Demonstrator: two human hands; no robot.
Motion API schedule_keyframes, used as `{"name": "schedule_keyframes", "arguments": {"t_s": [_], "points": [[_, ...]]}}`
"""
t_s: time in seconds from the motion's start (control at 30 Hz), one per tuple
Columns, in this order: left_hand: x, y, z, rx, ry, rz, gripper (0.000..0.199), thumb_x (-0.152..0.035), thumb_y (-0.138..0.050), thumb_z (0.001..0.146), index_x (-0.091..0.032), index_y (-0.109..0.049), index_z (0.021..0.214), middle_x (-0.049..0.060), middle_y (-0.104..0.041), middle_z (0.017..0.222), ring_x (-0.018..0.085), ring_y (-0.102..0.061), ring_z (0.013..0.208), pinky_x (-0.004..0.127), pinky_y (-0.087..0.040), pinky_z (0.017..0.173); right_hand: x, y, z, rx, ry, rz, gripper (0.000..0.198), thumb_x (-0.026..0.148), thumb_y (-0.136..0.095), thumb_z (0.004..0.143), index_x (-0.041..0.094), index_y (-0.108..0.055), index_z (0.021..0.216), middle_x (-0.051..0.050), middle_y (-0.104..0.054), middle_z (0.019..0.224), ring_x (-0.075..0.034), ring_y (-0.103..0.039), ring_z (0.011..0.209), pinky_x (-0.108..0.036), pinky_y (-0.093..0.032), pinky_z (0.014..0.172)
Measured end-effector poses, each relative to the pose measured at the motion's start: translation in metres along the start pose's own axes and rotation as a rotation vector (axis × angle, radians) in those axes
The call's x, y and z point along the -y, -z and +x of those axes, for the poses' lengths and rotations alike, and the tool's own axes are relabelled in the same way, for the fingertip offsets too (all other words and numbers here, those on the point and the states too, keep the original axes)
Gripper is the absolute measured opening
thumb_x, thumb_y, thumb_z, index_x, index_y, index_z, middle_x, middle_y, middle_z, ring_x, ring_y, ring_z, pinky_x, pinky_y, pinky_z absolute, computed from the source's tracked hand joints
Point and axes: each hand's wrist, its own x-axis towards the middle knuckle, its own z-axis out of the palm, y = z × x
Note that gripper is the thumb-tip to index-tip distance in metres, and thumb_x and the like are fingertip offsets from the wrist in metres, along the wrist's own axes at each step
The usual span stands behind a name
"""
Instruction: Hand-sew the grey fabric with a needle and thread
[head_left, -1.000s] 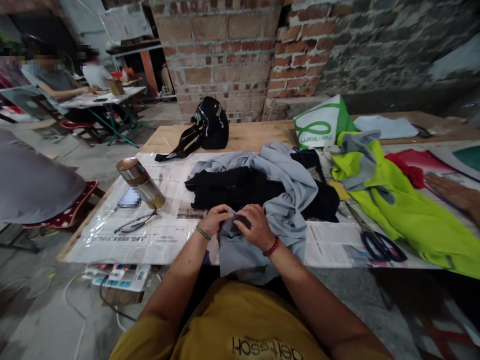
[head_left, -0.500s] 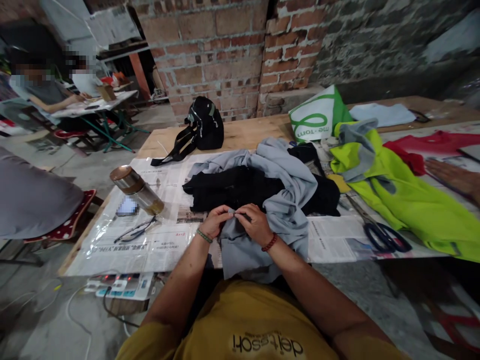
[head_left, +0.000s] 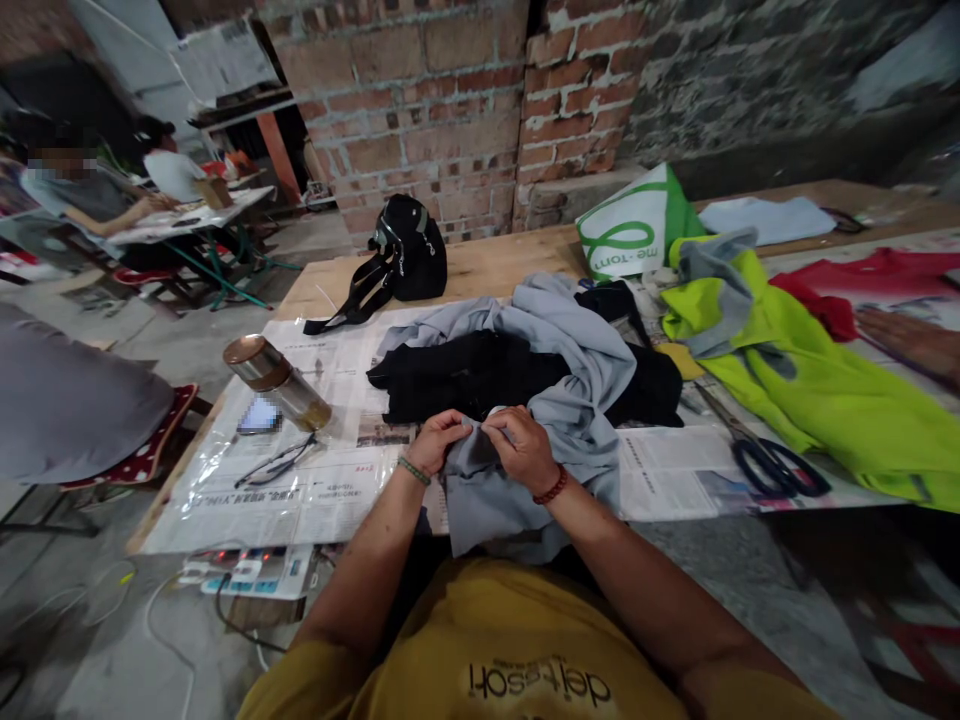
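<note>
Grey fabric (head_left: 577, 340) lies bunched over the table and hangs past its front edge. My left hand (head_left: 439, 442) pinches the fabric between thumb and forefinger. Just to the right, my right hand (head_left: 521, 447) is closed on the same cloth in a pinch; whether a small tool is also between its fingers I cannot make out. A short stretch of grey cloth spans the two hands. Behind them a folded black cloth (head_left: 465, 378) lies partly under the grey fabric.
Left on the newspaper-covered table (head_left: 300, 500) are a metal flask (head_left: 277, 382), a phone (head_left: 260, 415) and glasses (head_left: 276, 464). Scissors (head_left: 776, 468) and a yellow-green garment (head_left: 817, 390) lie right. Behind stand a black bag (head_left: 412, 250) and a green-white bag (head_left: 630, 228). Another person's hand (head_left: 911, 340) rests far right.
My hands have moved slightly apart, the right one shifting to the right, with more grey cloth showing between them. The rest of the table looks the same.
</note>
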Motion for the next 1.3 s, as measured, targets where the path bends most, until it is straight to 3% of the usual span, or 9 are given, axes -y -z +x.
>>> {"name": "schedule_keyframes", "arguments": {"t_s": [0.13, 0.27, 0.47, 0.63, 0.8, 1.0, 1.3], "points": [[0.0, 0.0, 0.002, -0.042, 0.016, -0.013, 0.036, -0.031, -0.087, 0.048, -0.013, -0.062, 0.067, -0.004, -0.059, 0.059, 0.007, -0.049, 0.054, 0.021, -0.038, 0.056, 0.003, 0.006, 0.001, -0.061, -0.025, 0.041, 0.015, 0.023, -0.053, 0.088, 0.022, -0.058, 0.073, -0.002, -0.066, 0.073, -0.016, -0.06, 0.072, -0.034, -0.045, 0.072], [-0.001, 0.003, 0.005, -0.104, -0.003, -0.053, 0.034, -0.029, -0.086, 0.049, -0.014, -0.06, 0.066, -0.003, -0.06, 0.059, 0.008, -0.051, 0.054, 0.021, -0.038, 0.056, 0.003, 0.02, 0.014, -0.163, -0.247, 0.174, 0.01, 0.029, -0.06, 0.085, 0.023, -0.062, 0.077, -0.001, -0.067, 0.077, -0.016, -0.062, 0.075, -0.032, -0.048, 0.073], [-0.002, 0.005, 0.005, -0.061, 0.018, -0.057, 0.031, -0.027, -0.085, 0.051, -0.014, -0.062, 0.068, -0.003, -0.062, 0.062, 0.008, -0.053, 0.056, 0.022, -0.039, 0.058, -0.003, 0.034, 0.027, -0.253, -0.638, 0.896, 0.029, 0.048, -0.063, 0.081, 0.024, -0.049, 0.086, 0.0, -0.07, 0.09, -0.011, -0.063, 0.058, -0.026, -0.05, 0.055], [-0.004, 0.004, 0.004, -0.079, 0.008, -0.072, 0.032, -0.027, -0.086, 0.048, -0.014, -0.061, 0.065, -0.003, -0.062, 0.06, 0.008, -0.053, 0.056, 0.021, -0.039, 0.057, -0.011, 0.054, 0.027, -0.378, -0.773, 1.179, 0.022, 0.034, -0.069, 0.079, 0.022, -0.052, 0.085, 0.005, -0.065, 0.067, -0.007, -0.055, 0.047, -0.022, -0.046, 0.049], [-0.008, -0.001, 0.001, -0.099, 0.003, -0.072, 0.034, -0.027, -0.086, 0.045, -0.014, -0.061, 0.064, -0.004, -0.06, 0.059, 0.008, -0.052, 0.056, 0.021, -0.039, 0.057, -0.018, 0.085, 0.026, -0.508, -0.81, 1.304, 0.006, 0.022, -0.065, 0.082, 0.021, -0.06, 0.083, 0.006, -0.059, 0.059, -0.005, -0.047, 0.043, -0.021, -0.041, 0.048], [-0.009, -0.003, -0.001, -0.097, 0.018, -0.048, 0.036, -0.028, -0.087, 0.045, -0.015, -0.06, 0.066, -0.005, -0.059, 0.058, 0.007, -0.052, 0.054, 0.02, -0.038, 0.056, -0.028, 0.116, 0.014, -0.612, -0.738, 1.268, 0.006, 0.022, -0.069, 0.078, 0.022, -0.063, 0.08, 0.005, -0.06, 0.06, -0.004, -0.049, 0.046, -0.022, -0.043, 0.05], [-0.007, -0.003, -0.002, -0.135, 0.003, -0.041, 0.035, -0.025, -0.087, 0.044, -0.015, -0.062, 0.066, -0.006, -0.059, 0.058, 0.006, -0.052, 0.055, 0.018, -0.038, 0.055, -0.037, 0.123, -0.005, -0.543, -0.709, 1.252, 0.006, 0.018, -0.066, 0.08, 0.022, -0.064, 0.085, 0.003, -0.063, 0.066, -0.005, -0.054, 0.052, -0.021, -0.046, 0.053]]}}
